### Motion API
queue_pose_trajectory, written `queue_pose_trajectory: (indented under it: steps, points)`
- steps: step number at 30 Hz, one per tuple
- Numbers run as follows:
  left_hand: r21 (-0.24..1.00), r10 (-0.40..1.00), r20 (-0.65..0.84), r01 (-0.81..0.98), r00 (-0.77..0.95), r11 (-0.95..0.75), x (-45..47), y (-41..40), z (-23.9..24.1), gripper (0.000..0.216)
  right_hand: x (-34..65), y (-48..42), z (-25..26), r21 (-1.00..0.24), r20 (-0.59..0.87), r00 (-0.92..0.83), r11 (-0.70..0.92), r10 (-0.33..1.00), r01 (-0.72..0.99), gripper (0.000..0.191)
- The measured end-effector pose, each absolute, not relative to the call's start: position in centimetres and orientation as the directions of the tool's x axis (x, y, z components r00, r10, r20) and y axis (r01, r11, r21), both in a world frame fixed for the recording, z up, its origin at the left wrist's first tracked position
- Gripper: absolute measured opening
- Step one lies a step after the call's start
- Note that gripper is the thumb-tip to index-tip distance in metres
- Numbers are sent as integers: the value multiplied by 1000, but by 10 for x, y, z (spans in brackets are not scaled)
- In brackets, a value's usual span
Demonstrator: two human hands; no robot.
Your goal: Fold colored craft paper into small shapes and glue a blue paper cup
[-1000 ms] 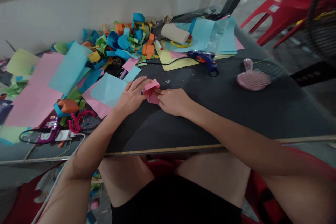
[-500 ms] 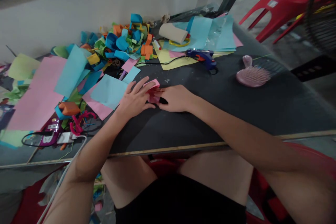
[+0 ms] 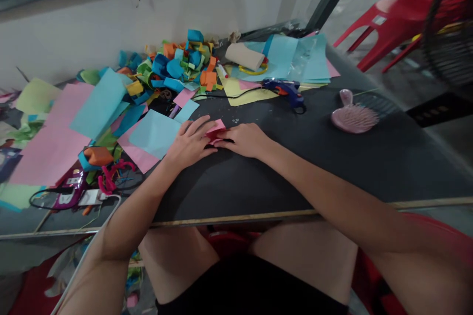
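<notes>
Between my hands, on the dark table [image 3: 229, 182], lies a small piece of folded pink paper [image 3: 219, 127]. My left hand [image 3: 192, 141] rests over its left side, fingers bent onto the paper and partly covering it. From the right, my right hand [image 3: 242, 139] pinches the paper's near edge with thumb and fingertips. How the folds run underneath is hidden by the fingers. A light blue sheet [image 3: 155, 133] lies just left of my left hand, on top of a pink sheet [image 3: 138, 155]. A smaller blue square [image 3: 187, 110] is beyond my fingers.
A heap of folded coloured paper pieces [image 3: 175, 66] lies against the wall. Behind my right hand sits a blue glue gun [image 3: 286, 89] with its black cord. Further right is a pink hairbrush [image 3: 354, 115]. Pink-handled pliers [image 3: 109, 177] and a white cable [image 3: 111, 214] lie at left.
My right hand's fingers have flattened and closed in on the pink paper, which now sits lower and flatter. The whole view has shifted slightly.
</notes>
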State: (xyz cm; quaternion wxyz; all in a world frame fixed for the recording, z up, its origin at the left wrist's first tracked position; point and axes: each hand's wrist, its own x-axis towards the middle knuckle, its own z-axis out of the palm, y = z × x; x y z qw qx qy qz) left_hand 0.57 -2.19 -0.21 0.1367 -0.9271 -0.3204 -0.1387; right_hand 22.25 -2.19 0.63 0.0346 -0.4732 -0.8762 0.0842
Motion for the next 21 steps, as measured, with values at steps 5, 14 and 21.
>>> queue_pose_trajectory:
  steps: [5, 14, 21]
  points:
    - [-93, 591, 408, 675, 696, -732, 9, -24, -1, 18, 231, -16, 7, -211, 8, -605, 593, 796, 777, 58]
    - [196, 739, 470, 759, 483, -621, 15, -21, -5, 26, 237, -14, -7, -386, 225, -551, 593, 803, 707, 39]
    - [304, 813, 439, 789, 382, -534, 19, -15, -9, 34, 238, -9, -13, -695, 262, -526, 537, 809, 479, 61]
